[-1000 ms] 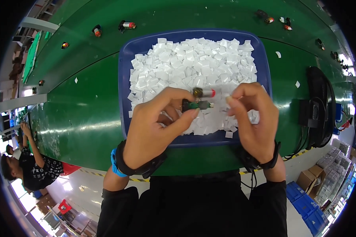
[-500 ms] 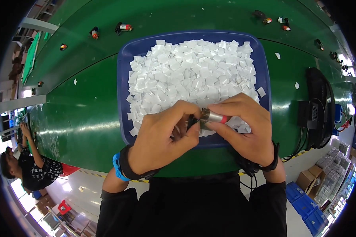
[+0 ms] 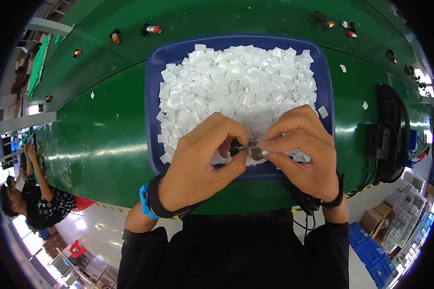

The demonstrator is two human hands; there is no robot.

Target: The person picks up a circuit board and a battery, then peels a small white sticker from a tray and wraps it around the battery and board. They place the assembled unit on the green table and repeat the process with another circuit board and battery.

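Fingertips of our left hand pinch a small black part, while our right hand grips a small cylinder just beside it, partly hidden by our hold. Both pieces are above the near side of a blue tray heaped with white squares. Beneath it spreads a green surface, with red-and-silver parts beyond the tray and a black mesh object to our right.

Person wears black top at 6 o'clock; black wrist straps, 8 and 4; blue band, 8; black cable, 4.
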